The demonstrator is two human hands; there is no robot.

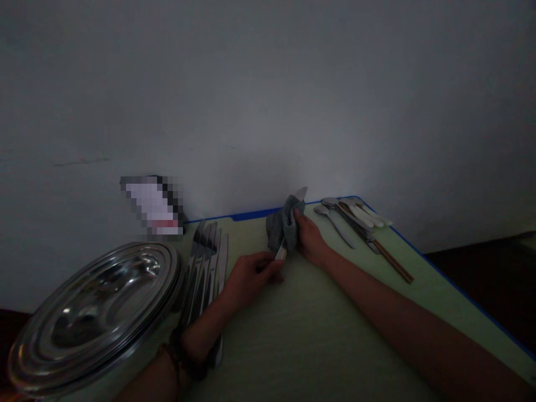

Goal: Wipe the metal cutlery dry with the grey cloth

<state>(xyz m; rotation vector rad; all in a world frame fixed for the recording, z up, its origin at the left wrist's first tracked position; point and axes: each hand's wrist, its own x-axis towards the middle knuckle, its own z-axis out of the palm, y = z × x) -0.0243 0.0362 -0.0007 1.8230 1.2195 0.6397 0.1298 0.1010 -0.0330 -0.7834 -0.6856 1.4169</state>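
Over the middle of the table, my left hand is closed on the pale handle of a table knife. The knife slants up and to the right, its blade tip showing above a grey cloth. My right hand pinches that cloth around the blade, thumb on the near side. The cloth hides the middle of the knife. Left of my left hand lies a row of several metal table knives, partly covered by my forearm. A single spoon lies to the right of my right hand.
A stack of shiny oval metal plates stands at the left. A blurred-out device leans on the wall behind it. Spoons, white-handled cutlery and brown chopsticks lie at the right. The pale green table has a blue edge against the wall.
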